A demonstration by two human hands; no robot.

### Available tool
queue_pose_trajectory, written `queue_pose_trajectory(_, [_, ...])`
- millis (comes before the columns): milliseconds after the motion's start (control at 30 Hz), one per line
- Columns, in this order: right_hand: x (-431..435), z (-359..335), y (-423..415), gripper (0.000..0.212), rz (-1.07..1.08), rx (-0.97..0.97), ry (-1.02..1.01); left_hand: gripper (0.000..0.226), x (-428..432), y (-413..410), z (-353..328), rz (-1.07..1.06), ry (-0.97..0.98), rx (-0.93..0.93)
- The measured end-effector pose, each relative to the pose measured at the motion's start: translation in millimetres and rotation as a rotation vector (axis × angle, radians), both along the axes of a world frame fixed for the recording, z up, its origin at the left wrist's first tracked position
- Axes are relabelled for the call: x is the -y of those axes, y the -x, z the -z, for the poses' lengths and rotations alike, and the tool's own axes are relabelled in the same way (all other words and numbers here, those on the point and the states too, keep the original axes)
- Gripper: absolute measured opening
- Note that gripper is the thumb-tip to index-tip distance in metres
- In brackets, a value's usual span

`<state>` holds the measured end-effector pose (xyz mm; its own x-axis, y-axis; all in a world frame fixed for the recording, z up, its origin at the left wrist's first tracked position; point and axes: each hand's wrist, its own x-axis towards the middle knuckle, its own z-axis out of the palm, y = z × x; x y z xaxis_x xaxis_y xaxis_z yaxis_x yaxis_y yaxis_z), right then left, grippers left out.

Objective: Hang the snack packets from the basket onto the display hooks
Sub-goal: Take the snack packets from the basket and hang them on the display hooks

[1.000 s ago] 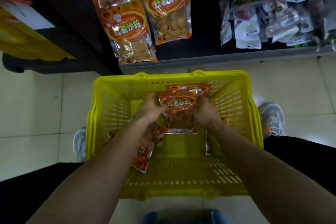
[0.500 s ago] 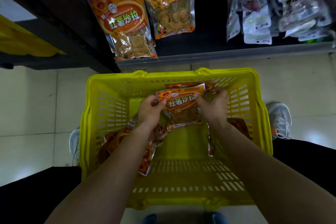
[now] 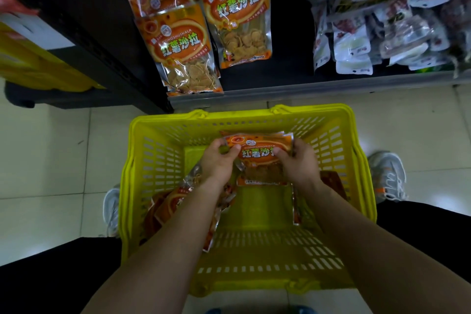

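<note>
A yellow plastic basket stands on the floor below me. Over its far half I hold an orange snack packet upright by its two top corners. My left hand pinches the left corner and my right hand pinches the right one. More orange packets lie in the basket's left side, and another packet leans against its right wall. Matching orange packets hang in two columns on the dark display rack above the basket; the hooks themselves are hidden.
To the right hang several white and clear packets of other snacks above a grey shelf edge. A yellow and black shelf unit stands at left. My shoes flank the basket on the tiled floor.
Both hands have lifted the packet a little higher and farther toward the rack, shifting their grip to its top corners. The view has tilted slightly.
</note>
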<state>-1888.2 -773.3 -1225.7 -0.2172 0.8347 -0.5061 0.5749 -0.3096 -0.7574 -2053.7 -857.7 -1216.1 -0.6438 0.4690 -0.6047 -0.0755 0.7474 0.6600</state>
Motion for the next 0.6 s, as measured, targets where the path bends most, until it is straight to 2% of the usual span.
queue_pose_trajectory(100, [2, -18, 0, 0.017, -0.032, -0.059, 0.008, 0.028, 4, 2, -12, -0.050, -0.023, 0.030])
queue_pose_trajectory(200, [1, -46, -2, 0.024, -0.079, -0.046, 0.026, 0.015, 14, 1, -39, -0.039, -0.048, -0.016])
queue_pose_trajectory(333, [2, -104, -5, 0.027, -0.145, -0.088, 0.077, 0.019, 34, -1, -97, -0.017, -0.082, -0.120])
queue_pose_trajectory(500, [4, -215, -7, 0.027, -0.228, -0.207, -0.092, 0.024, 58, 13, -204, 0.045, -0.349, -0.254])
queue_pose_trajectory(600, [14, -279, -11, 0.032, -0.250, -0.316, -0.117, 0.031, 75, 18, -269, 0.028, -0.504, -0.283])
